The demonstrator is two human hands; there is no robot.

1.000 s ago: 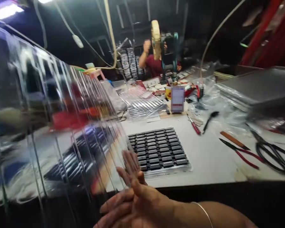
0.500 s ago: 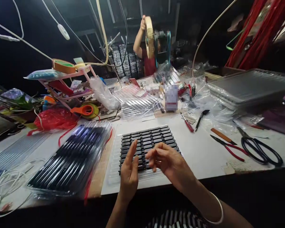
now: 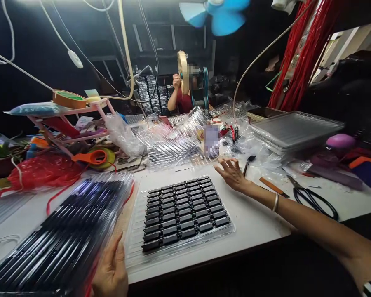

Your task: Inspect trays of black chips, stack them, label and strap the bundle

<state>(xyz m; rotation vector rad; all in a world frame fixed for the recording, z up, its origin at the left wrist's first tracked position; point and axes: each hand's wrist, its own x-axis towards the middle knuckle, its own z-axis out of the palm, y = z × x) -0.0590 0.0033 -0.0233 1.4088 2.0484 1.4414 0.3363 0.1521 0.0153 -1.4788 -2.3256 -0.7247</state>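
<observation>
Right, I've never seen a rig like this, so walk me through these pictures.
There is no robot: these are a person's bare hands, seen by one camera worn on the head, looking forward and down.

On the white table lies a clear tray with rows of black parts. Left of it is a dark-filled plastic stack; to the right, scissors.

The left hand is at the stack's edge; its grip is unclear. The right hand is open, fingers spread, with nothing visibly held. Across the table sits another person.
</observation>
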